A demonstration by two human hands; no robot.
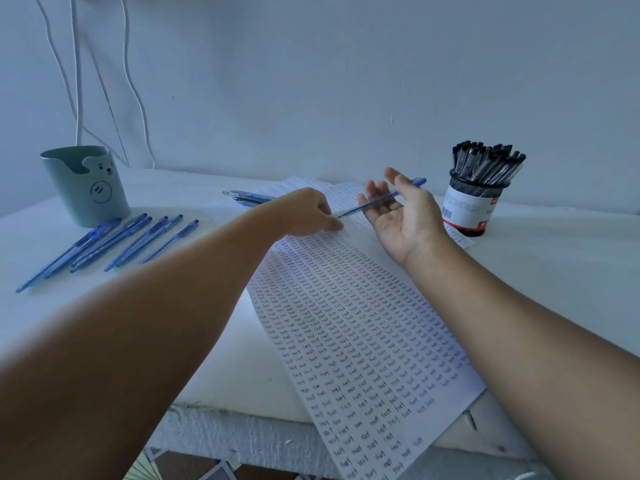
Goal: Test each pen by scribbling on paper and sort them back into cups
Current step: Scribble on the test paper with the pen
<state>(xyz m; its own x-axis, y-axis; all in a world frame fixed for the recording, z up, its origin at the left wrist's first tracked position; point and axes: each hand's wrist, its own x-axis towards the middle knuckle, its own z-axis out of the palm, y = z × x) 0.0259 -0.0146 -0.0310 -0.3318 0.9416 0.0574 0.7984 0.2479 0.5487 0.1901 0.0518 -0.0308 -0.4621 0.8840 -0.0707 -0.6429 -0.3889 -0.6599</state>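
A blue pen lies across the fingers of my right hand, which is palm up with fingers straight, above the far part of the paper. My left hand pinches the pen's near tip end with thumb and fingers. The long white paper is covered in rows of small handwritten words. Several blue pens lie in a row on the table at the left, below a teal bear-faced cup. More blue pens lie behind my left hand.
A mesh cup packed with black-capped pens stands at the back right. White cables hang down the wall at the left. The table's front edge runs below the paper, which overhangs it.
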